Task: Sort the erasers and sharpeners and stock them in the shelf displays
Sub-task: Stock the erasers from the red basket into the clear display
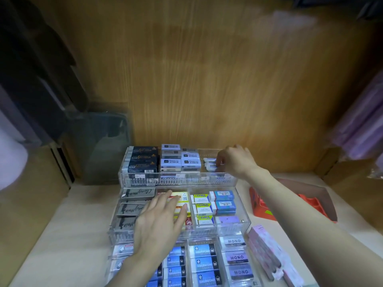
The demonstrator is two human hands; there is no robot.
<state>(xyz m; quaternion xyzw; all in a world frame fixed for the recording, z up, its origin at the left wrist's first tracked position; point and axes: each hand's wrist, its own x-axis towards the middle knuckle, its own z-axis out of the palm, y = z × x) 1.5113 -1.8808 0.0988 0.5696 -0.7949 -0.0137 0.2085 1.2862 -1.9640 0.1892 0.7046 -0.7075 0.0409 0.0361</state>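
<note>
Clear acrylic display (176, 180) on shelf (62, 245), right hand (236, 162) fingers pinching a white eraser (209, 165) in top-right compartment, left hand (159, 224) flat, fingers straight, on yellow erasers (183, 196)

L hand (161, 220) flat, fingers spread; R hand (235, 162) fwd, arm extended, fingertips curled down

The shelf (68, 235) bears an acrylic display (241, 206), orange box (263, 206), pink packs (267, 251).
</note>
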